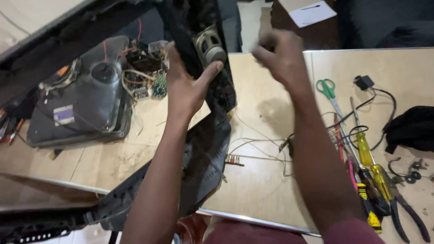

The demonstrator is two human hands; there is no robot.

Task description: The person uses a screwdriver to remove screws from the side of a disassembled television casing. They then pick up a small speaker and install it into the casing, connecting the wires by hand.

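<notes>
Left hand (187, 86): lay spread against the black casing (205, 135), thumb stretched up to touch the speaker (210, 47); the grip was open and flat, pressing rather than clasping.
Right hand (280, 56): was raised above the worktop (262, 113), blurred, fingers curled loosely inward; whether anything sat in that grip could not be told.
Casing: black plastic shell, stood tilted at the middle of the view, its lower part running down past the near edge of the worktop.
Speaker: small round unit with a grey centre, fixed inside the upper part of the casing, just beside the left thumb.
Tube (86, 101): grey picture tube, lay face down on the worktop to the left of the casing, a red lead at its cap.
Board (144, 72): circuit parts and loose wires, sat between the tube and the left hand.
Wires (257, 149): thin pale strands, lay on the worktop under the right forearm.
Scissors (327, 90): green-handled, lay to the right of the right arm.
Screwdrivers (368, 158): yellow-handled, lay side by side near the right edge.
Pliers (407, 210): dark-handled, lay just beside the screwdrivers.
Cloth (413, 126): black, lay at the far right edge.
Paper (312, 12): white sheet, lay on a dark surface beyond the worktop.
</notes>
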